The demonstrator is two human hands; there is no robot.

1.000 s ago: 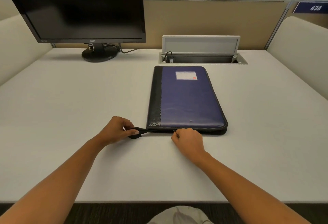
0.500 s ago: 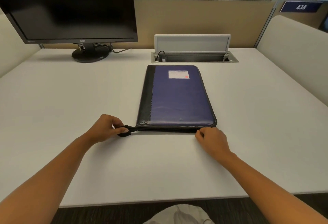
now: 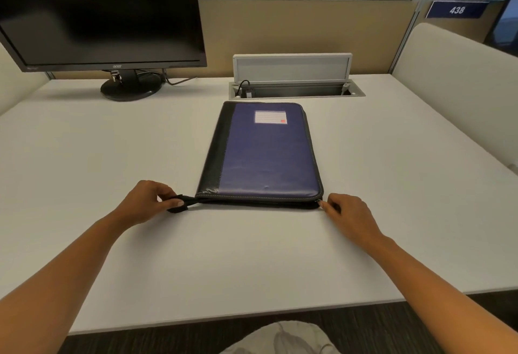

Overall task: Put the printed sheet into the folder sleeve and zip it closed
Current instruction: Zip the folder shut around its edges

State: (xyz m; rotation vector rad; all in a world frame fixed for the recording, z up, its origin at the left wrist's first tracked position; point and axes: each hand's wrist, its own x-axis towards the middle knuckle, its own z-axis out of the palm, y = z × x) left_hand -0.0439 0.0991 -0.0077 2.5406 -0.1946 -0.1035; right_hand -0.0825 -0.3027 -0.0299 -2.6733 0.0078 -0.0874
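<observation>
A blue folder with a black spine strip and a small white label lies flat and closed on the white desk. My left hand pinches the black strap tab at the folder's near left corner. At the near right corner, my right hand pinches the small zipper pull. The printed sheet is not visible.
A black monitor on its round stand fills the back left. An open cable hatch with a raised lid sits just behind the folder. Beige partition panels ring the desk, and padded side panels stand at left and right.
My right hand has slid the zipper pull rightward along the folder's near edge, from about the middle to the right corner. My left hand has kept holding the strap tab.
</observation>
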